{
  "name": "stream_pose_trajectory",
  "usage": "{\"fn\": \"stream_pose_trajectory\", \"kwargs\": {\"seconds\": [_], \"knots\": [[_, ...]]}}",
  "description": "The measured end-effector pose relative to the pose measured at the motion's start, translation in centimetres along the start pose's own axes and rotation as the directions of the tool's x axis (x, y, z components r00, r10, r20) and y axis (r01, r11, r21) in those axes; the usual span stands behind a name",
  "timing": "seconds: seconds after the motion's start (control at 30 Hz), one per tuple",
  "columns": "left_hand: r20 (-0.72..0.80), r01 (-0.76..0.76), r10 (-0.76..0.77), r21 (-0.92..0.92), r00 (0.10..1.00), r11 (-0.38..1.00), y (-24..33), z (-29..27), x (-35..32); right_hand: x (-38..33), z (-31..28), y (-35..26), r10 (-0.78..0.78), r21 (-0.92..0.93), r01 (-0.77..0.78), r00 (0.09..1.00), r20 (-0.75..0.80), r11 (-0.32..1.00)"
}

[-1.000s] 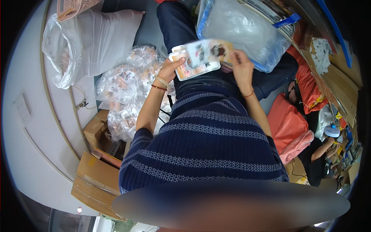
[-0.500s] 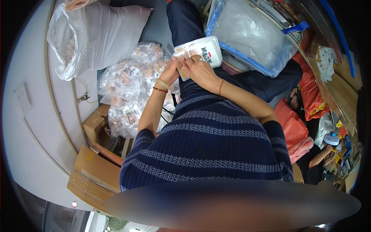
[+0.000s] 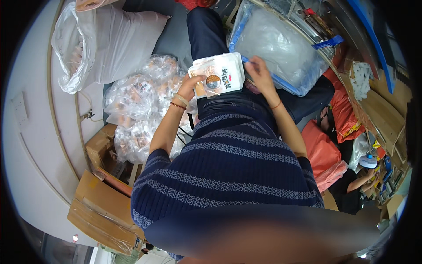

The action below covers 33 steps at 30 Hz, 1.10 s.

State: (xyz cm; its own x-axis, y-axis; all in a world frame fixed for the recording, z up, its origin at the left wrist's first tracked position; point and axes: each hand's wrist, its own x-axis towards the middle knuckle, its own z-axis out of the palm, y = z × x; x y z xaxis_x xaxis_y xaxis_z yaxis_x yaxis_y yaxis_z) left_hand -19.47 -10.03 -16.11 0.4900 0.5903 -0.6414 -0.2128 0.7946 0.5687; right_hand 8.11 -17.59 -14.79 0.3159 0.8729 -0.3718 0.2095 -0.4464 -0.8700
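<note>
My left hand (image 3: 188, 87) grips the left edge of a small stack of flat white printed packages (image 3: 226, 77), thumb on top and the other fingers underneath. The stack lies over my lap; its upper face carries a round food picture and dark lettering, and orange-tinted edges fan out at the left. To the right of the stack, apart from it, my right hand (image 3: 262, 78) is raised with its fingers loosely bent and spread, nothing visible in them. It is beside the blue rim of a plastic-lined bin (image 3: 285, 44).
Clear bags (image 3: 136, 94) packed with orange-and-white packages are piled at my left. Behind them stands a white sack (image 3: 121, 39). Open cardboard boxes (image 3: 103, 204) sit lower left. Red bags (image 3: 323, 152) lie at right, where another person's arm (image 3: 360, 180) shows near a cluttered shelf.
My right hand has left the packages and moved right, toward the blue-rimmed bin. My left hand keeps hold of the stack, whose printed face is now uncovered.
</note>
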Motion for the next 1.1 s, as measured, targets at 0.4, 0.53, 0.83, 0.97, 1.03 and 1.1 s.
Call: {"fn": "stream_pose_trajectory", "kwargs": {"seconds": [0.4, 0.53, 0.83, 0.97, 1.03, 1.1], "knots": [[0.186, 0.105, -0.123, 0.106, 0.975, 0.989, 2.2, 1.9, -0.3, -2.9, -0.9, -2.8, -0.057, 0.710, -0.432, 0.832, 0.552, 0.556], [0.073, 0.177, -0.190, 0.156, 0.979, 0.972, 1.8, 2.9, -0.2, -3.0, 0.5, -3.5, 0.141, 0.582, -0.406, 0.884, 0.446, 0.704], [0.079, 0.177, -0.188, 0.130, 0.979, 0.976, 1.8, 3.8, -1.9, -3.2, -0.8, -3.0, 0.081, 0.560, -0.417, 0.846, 0.527, 0.716], [0.243, 0.054, -0.105, 0.209, 0.964, 0.976, 1.3, 3.2, -2.7, -3.8, -2.8, -3.2, -0.152, 0.550, -0.355, 0.722, 0.675, 0.755], [0.244, 0.028, -0.086, 0.234, 0.966, 0.972, 0.6, 2.9, -2.4, -3.2, -3.6, -1.1, -0.283, 0.683, -0.609, 0.628, 0.725, 0.403], [0.233, -0.002, -0.059, 0.257, 0.971, 0.966, 0.1, 2.6, -2.3, -1.9, -3.7, -0.4, -0.100, 0.584, -0.800, 0.575, 0.812, 0.136]]}}
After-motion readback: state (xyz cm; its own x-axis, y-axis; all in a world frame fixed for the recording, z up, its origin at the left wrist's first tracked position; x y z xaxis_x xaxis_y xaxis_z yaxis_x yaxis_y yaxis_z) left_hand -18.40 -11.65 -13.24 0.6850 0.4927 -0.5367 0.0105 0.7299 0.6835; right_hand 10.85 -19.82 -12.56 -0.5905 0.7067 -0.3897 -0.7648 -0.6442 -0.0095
